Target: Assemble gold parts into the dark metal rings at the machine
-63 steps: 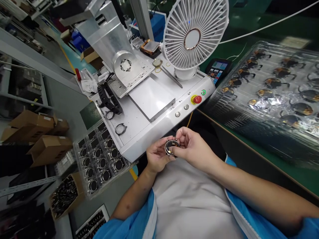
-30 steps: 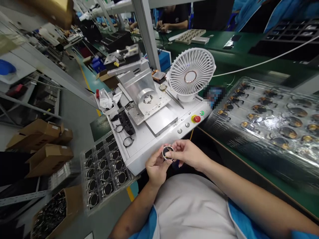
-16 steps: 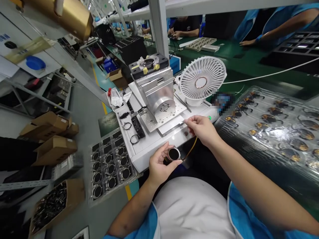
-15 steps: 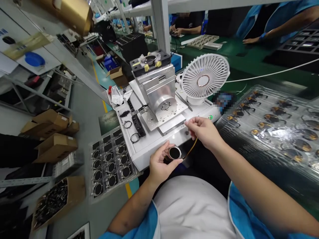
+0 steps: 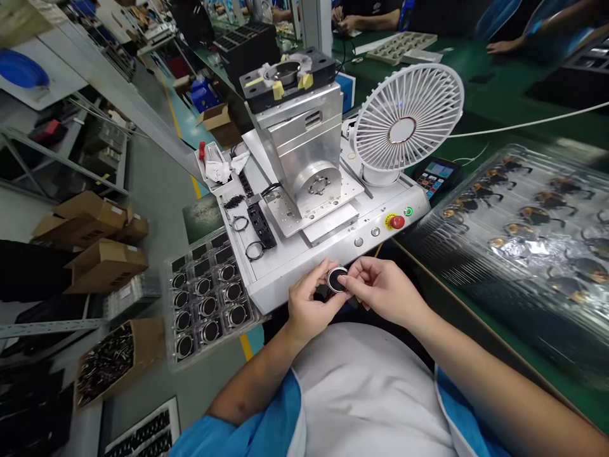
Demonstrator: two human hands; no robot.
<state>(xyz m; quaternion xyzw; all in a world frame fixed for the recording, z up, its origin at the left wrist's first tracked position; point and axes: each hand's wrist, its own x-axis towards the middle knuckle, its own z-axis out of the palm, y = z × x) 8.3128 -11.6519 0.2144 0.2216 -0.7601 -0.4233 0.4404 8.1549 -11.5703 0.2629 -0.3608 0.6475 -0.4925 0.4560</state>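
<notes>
A round watch case (image 5: 337,280) with a black face and silver rim is held low in front of my body, just off the front edge of the white machine (image 5: 295,270). My left hand (image 5: 307,301) grips its left side between thumb and fingers. From the right, my right hand (image 5: 387,285) closes on the same case, its thumb lying over the edge of the face. The underside of the case is hidden by my fingers. A short piece of orange strip (image 5: 379,249) shows behind my right hand.
A metal fixture (image 5: 309,146), a white fan (image 5: 409,117) and a red stop button (image 5: 396,221) are on the machine. A clear tray (image 5: 209,350) of similar cases is at left. Another clear tray (image 5: 480,244) holds dark, orange-marked parts at right. Co-workers sit across the bench.
My right hand has come down and left from beside the machine's front panel onto the watch case. My left hand keeps hold of it. The view has shifted, showing the red button.
</notes>
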